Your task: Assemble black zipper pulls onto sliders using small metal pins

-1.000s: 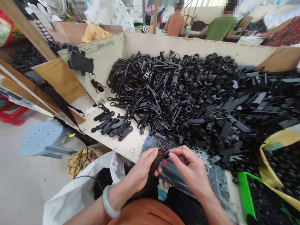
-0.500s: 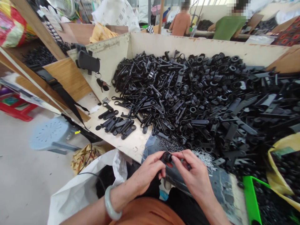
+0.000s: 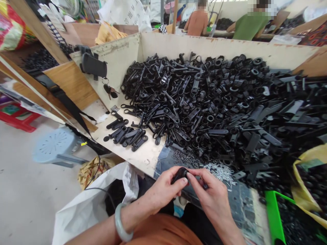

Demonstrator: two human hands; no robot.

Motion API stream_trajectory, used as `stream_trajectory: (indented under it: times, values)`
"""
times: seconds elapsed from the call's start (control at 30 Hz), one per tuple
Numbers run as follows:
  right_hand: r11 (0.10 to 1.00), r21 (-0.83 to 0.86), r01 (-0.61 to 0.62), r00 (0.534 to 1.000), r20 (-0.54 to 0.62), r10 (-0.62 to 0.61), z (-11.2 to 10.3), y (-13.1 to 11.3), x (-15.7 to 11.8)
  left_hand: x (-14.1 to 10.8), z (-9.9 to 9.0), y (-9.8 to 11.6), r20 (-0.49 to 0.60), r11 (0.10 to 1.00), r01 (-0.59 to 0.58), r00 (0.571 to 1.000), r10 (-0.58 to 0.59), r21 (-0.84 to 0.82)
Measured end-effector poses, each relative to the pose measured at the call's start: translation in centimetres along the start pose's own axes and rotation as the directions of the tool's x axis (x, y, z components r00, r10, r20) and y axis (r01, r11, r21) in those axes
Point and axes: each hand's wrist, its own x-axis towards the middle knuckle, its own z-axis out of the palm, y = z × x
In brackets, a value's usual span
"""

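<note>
By the surface's point(image 3: 150, 154) near edge, the left hand point(image 3: 165, 186) has its grip closed around a black part point(image 3: 182, 173), and the right hand point(image 3: 213, 190) pinches the end of it. If the pressure is uneven, the part may slip and fall on the lap point(image 3: 195, 219), or strike the silvery pins point(image 3: 220, 173) and scatter them. A dark piece point(image 3: 205, 186) in the right hand could drop if its fingers loosen.

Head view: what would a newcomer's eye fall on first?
Probably the great heap of black parts across the middle, inside pale boards. Just below, at the near edge, the left grip holds a small black piece, the right grip close against it. The bright green box at lower right also stands out.
</note>
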Motion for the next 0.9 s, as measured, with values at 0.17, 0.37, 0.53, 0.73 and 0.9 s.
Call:
stream_trajectory:
  times: [0.17,0.37,0.53,0.73,0.9]
  values:
    - [0.994,-0.025,0.104,0.995,-0.008,-0.104,-0.2,-0.2,0.2,0.3,-0.2,-0.4,0.012,0.996,0.016,1.000,-0.017,0.091]
    - [0.913,-0.182,0.364,0.931,0.033,-0.364,-0.8,0.0,0.2,0.2,-0.4,-0.1,0.018,0.975,0.013,1.000,-0.018,0.221]
    - [0.883,-0.232,0.407,0.909,0.012,-0.416,-0.8,-0.1,-0.3,0.1,-0.1,0.3,0.028,0.969,0.027,0.999,-0.034,0.244]
    - [0.899,-0.200,0.390,0.919,0.017,-0.395,-0.7,-0.2,-0.6,-0.3,0.0,0.7,0.020,0.938,-0.006,1.000,-0.001,0.346]
    - [0.896,-0.205,0.395,0.917,0.021,-0.399,-0.8,-0.2,-0.7,-0.6,-0.1,1.2,0.037,0.863,-0.078,0.997,0.068,0.499]
